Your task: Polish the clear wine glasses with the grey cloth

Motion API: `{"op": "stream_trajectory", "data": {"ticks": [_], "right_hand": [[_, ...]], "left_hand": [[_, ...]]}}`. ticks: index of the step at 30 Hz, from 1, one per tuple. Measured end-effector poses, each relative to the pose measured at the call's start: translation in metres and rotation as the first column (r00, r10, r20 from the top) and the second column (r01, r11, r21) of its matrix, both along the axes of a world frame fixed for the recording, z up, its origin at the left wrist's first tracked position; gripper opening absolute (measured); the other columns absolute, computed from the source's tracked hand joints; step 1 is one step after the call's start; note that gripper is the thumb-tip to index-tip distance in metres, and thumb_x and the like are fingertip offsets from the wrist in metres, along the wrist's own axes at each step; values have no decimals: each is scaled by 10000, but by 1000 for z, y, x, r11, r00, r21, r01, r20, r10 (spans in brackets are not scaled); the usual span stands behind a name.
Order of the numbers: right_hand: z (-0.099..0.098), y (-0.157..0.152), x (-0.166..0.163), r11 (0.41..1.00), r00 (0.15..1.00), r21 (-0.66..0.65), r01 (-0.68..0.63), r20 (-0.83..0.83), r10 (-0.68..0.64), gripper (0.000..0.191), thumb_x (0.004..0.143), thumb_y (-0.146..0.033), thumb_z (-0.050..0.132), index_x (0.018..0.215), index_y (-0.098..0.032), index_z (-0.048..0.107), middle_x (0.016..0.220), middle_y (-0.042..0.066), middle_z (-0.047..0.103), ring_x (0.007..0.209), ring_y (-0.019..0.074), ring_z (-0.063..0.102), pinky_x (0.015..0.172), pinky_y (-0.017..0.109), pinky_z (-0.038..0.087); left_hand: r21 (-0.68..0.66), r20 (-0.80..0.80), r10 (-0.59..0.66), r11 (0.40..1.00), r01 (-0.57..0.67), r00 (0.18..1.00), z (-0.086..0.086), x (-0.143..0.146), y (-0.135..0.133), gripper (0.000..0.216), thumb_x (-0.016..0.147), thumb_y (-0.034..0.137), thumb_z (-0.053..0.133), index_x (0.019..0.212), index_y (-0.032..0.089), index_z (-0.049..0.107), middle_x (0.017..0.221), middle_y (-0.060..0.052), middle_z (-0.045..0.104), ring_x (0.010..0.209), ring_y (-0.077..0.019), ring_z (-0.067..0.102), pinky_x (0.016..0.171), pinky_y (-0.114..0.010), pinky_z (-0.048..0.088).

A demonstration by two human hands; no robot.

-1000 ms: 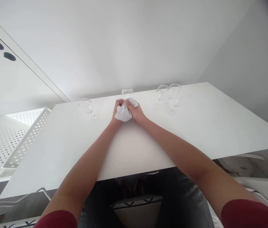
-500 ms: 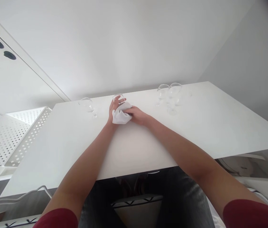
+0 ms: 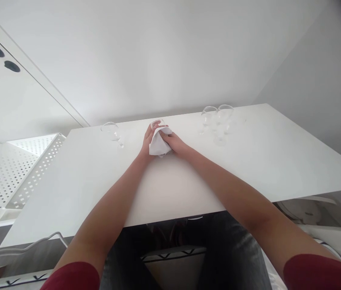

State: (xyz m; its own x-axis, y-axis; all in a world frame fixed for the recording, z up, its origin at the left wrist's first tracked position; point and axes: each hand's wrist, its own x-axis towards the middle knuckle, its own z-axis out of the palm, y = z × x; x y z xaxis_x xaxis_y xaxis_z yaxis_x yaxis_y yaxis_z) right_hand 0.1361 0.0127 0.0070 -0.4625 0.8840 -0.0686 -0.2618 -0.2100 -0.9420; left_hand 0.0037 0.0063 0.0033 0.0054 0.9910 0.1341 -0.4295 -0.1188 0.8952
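Note:
Between my two hands, above the far half of the white table (image 3: 164, 193), is a clear wine glass (image 3: 157, 123), its rim showing past my fingers. My left hand (image 3: 148, 141) is closed around the glass from the left. In my right hand (image 3: 174, 143) is a white cloth (image 3: 159, 143), pressed against the glass and draped toward me. The cloth hides the lower part of the glass and some of my fingers.
A wine glass (image 3: 111, 132) stands to the left. Two more, a nearer glass (image 3: 224, 117) and its neighbour (image 3: 209, 116), stand close together on the right. A white perforated rack (image 3: 4, 173) is beside the table's left edge; a wall (image 3: 158, 56) rises behind.
Both hands have shifted slightly right with the glass and cloth. My left fingers, spread near the rim before, are now more behind the cloth, which hangs in a smoother fold.

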Motion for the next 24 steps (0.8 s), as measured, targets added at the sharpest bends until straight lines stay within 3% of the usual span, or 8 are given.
{"op": "stream_trajectory", "data": {"ticks": [2,4,6,9,16,18,21,24], "right_hand": [[-2,-1,-2,995,998,76,65,-9,-65,449,803,-600,808,1009,-211,717,951,65,744,926,229,675,803,311,541],[-1,-2,-3,997,994,40,66,-93,-62,476,821,-649,759,1024,-221,715,948,65,744,936,236,677,804,323,548],[3,-2,-3,998,986,-56,36,-160,-45,480,859,-687,682,980,-223,705,844,54,717,820,219,658,737,324,543],[8,-1,1,993,996,-122,-2,-90,-9,471,854,-685,683,851,-214,669,692,27,638,647,182,578,624,314,497],[7,0,3,971,986,239,2,162,-42,361,728,-428,885,943,-189,721,940,47,729,908,221,657,784,312,517],[7,-1,3,987,996,160,-15,87,1,315,768,-418,847,935,-195,702,900,37,715,878,210,650,767,314,523],[8,-2,5,982,977,-4,-190,-97,188,234,869,-432,726,886,-210,653,729,2,624,699,170,579,687,318,517],[8,-1,6,960,952,-14,-278,-134,274,229,891,-436,691,857,-215,640,680,-7,581,649,163,537,674,326,513]], "left_hand": [[99,-65,-19,995,25,998,-4,0,1,356,922,525,699,1149,250,705,1114,-66,749,1078,-233,702,954,-344,546],[169,-135,-8,985,31,991,-7,0,1,335,961,530,651,1124,246,725,1121,-66,733,1078,-232,679,946,-339,532],[201,-177,15,979,21,984,-9,0,0,330,977,532,630,1110,248,735,1109,-59,714,1053,-224,665,919,-334,529],[204,-161,51,979,-17,986,-8,0,-1,324,978,527,631,1146,270,732,1158,-55,704,1085,-228,658,938,-347,530],[96,-80,123,989,-116,989,3,-1,-1,322,929,470,713,1160,247,740,1299,-81,705,1153,-233,659,972,-331,539],[55,-19,112,992,-111,993,6,-3,-2,341,945,498,683,1148,229,736,1279,-91,716,1131,-224,670,947,-315,555],[-20,122,36,999,-34,992,8,-4,-4,422,966,589,607,1172,234,706,1274,-89,712,1057,-218,698,840,-320,596],[-50,165,4,999,4,986,8,-5,-4,455,961,633,586,1203,261,689,1336,-79,684,1046,-221,699,767,-321,606]]}}
